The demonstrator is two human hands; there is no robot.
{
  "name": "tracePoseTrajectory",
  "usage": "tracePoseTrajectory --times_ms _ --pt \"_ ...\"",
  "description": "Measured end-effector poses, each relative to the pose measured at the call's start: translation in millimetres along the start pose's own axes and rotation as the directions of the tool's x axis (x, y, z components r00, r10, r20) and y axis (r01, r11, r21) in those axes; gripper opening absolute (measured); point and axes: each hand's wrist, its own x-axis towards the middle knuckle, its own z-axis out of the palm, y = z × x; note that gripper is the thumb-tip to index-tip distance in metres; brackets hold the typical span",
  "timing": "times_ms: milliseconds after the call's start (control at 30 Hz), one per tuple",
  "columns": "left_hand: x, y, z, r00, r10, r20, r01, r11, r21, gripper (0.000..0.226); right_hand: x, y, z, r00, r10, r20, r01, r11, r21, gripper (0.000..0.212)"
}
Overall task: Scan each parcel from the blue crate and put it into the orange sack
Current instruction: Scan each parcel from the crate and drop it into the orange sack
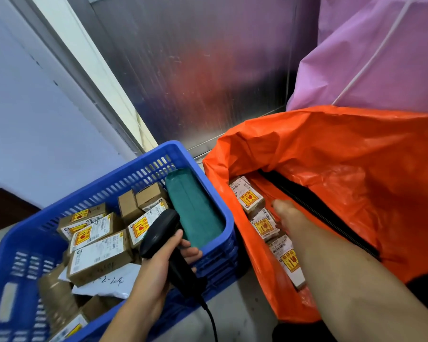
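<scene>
The blue crate (143, 157) at lower left holds several brown cardboard parcels (99, 257) with white labels and yellow-red stickers. A dark green flat packet (193, 208) leans on its right wall. Over the crate's right side, my left hand (156, 267) grips a black barcode scanner (162, 230). The orange sack (356, 156) stands open at the right with several labelled parcels (251, 198) stacked inside. My right hand (289, 215) reaches into the sack's mouth and touches those parcels. Its fingertips are hidden, so a grip cannot be made out.
A pink sack (381, 58) hangs behind the orange one. A scratched metal wall (195, 70) rises behind both containers. The scanner's black cable (211, 317) trails down toward me. A white mailer (109, 285) with handwriting lies under the boxes in the crate.
</scene>
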Motion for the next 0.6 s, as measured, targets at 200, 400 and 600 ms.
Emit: tracePoseTrajectory --times_ms 200,400,600 --pt "-14 1 1 0.998 0.052 -0.039 -0.052 0.999 -0.001 0.031 -29 -17 -17 0.996 -0.07 -0.06 0.069 0.997 -0.019 0.043" --pt "-37 23 -26 0.993 0.086 -0.075 -0.088 0.996 -0.015 0.021 -70 -95 -21 0.942 -0.335 -0.03 0.325 0.929 -0.175 0.026" --pt "-72 68 -76 0.951 0.301 -0.07 -0.299 0.954 0.033 0.01 -167 -183 -12 0.794 -0.6 0.096 0.586 0.712 -0.387 0.017"
